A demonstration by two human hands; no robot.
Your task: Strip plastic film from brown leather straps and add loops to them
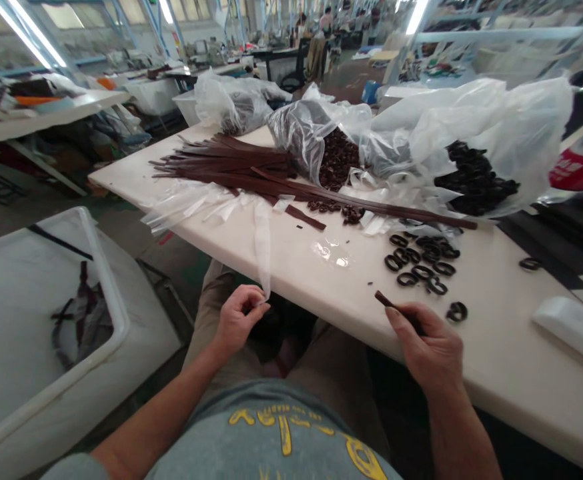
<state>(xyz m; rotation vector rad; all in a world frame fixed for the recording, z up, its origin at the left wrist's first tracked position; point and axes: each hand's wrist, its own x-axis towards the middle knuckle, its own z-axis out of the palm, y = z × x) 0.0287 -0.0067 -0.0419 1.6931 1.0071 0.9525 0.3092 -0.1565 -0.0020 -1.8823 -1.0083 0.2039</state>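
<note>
Below the table's near edge, my left hand [241, 315] pinches the lower end of a translucent white plastic strip [262, 250], which hangs down over the edge. My right hand [427, 343] is closed around a short dark brown strap [384, 299], its tip poking out toward the left. Just beyond that hand lies a single black ring [456, 311], with a cluster of black rings [421, 260] farther back. A long bundle of brown straps [221, 160] stretches across the table, one strap reaching far to the right.
Clear plastic bags stand along the back; one spills small brown loops [339, 160], another holds black pieces [476, 177]. At the left is a white bin [121, 320] with dark scraps inside. A white block-like object [574, 327] lies at the right of the table [316, 280].
</note>
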